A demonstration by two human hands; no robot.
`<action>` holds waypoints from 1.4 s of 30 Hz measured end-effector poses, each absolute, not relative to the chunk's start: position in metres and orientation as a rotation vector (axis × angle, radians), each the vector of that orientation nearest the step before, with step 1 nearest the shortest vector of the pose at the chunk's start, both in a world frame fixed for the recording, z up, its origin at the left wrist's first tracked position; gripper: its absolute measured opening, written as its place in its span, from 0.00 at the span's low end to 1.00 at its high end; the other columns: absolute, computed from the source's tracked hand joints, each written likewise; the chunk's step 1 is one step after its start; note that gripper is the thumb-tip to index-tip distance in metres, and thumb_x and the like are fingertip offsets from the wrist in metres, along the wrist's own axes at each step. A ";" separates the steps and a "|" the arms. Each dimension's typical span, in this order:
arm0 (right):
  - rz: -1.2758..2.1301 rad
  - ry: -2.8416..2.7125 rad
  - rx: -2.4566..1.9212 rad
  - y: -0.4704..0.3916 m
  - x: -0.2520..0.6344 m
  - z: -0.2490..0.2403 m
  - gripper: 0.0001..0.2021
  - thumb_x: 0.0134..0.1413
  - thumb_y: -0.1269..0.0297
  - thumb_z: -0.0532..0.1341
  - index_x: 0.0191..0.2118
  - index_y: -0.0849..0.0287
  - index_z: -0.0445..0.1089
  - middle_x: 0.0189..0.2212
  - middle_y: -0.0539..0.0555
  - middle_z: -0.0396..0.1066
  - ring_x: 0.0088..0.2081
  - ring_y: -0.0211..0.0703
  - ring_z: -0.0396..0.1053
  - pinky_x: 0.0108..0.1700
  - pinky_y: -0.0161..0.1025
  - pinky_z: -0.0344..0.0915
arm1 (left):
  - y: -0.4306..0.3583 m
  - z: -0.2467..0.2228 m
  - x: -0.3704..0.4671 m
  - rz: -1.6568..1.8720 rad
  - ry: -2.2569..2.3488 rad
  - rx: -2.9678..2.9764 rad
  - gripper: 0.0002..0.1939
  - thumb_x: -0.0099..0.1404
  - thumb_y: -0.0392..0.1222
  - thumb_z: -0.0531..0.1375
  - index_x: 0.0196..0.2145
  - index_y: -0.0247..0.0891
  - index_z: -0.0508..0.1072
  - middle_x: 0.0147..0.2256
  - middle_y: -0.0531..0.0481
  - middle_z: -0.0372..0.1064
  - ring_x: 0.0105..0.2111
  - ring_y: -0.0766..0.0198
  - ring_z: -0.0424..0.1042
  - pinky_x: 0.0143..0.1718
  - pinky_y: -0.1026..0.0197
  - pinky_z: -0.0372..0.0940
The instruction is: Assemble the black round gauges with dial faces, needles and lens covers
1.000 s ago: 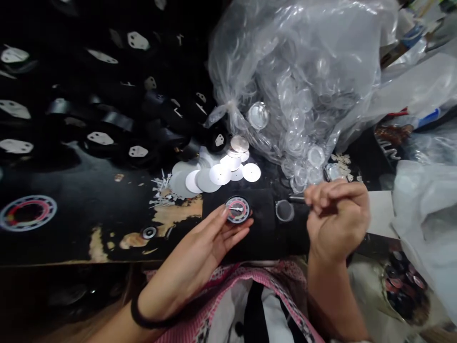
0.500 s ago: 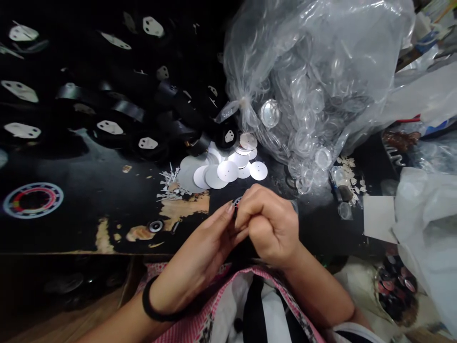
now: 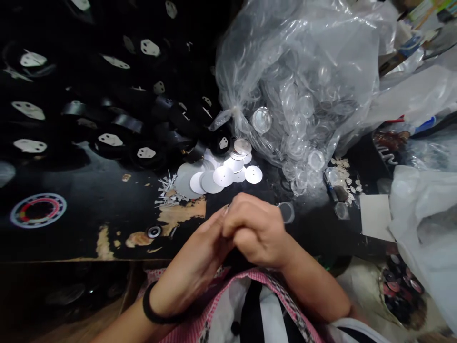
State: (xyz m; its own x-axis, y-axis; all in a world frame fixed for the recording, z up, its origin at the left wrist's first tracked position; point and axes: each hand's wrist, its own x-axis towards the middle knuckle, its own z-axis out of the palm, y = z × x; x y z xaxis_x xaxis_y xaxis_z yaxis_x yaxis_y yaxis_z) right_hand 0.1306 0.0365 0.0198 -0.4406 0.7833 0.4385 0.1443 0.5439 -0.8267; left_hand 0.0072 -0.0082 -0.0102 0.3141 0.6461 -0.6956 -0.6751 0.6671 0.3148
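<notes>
R hand [image 3: 255,229]: fingers curled, contents unclear; over L hand [image 3: 210,237] (grip: can't tell), wearer's side of white discs [image 3: 223,176]. Gauge: dial visible 1 s ago, now hidden, prob. betw. hands; work now two-handed.

From my station I see a bare left hand [image 3: 211,234] and right hand [image 3: 257,231], 1 round black band [image 3: 147,307] on the left wrist, a pink garment [image 3: 187,328] with ribbed stripes and patterned trim [image 3: 299,318], a top [image 3: 270,312] in broad black and white, and a white right sleeve [image 3: 348,325].
</notes>
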 end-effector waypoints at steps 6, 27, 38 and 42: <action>0.509 -1.266 -1.227 0.035 0.217 0.022 0.09 0.52 0.76 0.52 0.29 0.54 0.65 0.20 0.45 0.55 0.20 0.35 0.55 0.29 0.38 0.62 | -0.009 -0.024 0.008 0.840 0.913 -0.119 0.11 0.71 0.44 0.60 0.42 0.33 0.79 0.48 0.39 0.79 0.49 0.52 0.78 0.52 0.53 0.73; 0.403 -2.543 -1.346 0.023 0.158 0.028 0.07 0.66 0.69 0.58 0.36 0.62 0.72 0.33 0.54 0.73 0.36 0.47 0.65 0.40 0.44 0.57 | -0.017 -0.012 0.006 0.895 1.098 0.228 0.18 0.62 0.55 0.68 0.48 0.51 0.81 0.55 0.50 0.76 0.58 0.52 0.71 0.52 0.59 0.72; 0.459 -2.515 -1.430 0.027 0.147 0.030 0.08 0.62 0.72 0.55 0.33 0.61 0.69 0.29 0.53 0.70 0.33 0.44 0.64 0.39 0.42 0.56 | -0.019 -0.002 0.014 1.006 0.937 0.018 0.08 0.64 0.48 0.67 0.38 0.45 0.83 0.40 0.51 0.81 0.44 0.61 0.79 0.43 0.66 0.74; 0.667 -2.444 -1.520 0.026 0.145 0.032 0.06 0.62 0.73 0.57 0.33 0.60 0.69 0.28 0.52 0.71 0.31 0.41 0.64 0.38 0.40 0.57 | -0.027 -0.008 0.014 1.015 1.091 0.137 0.15 0.65 0.49 0.67 0.49 0.51 0.80 0.56 0.53 0.75 0.57 0.57 0.72 0.53 0.63 0.70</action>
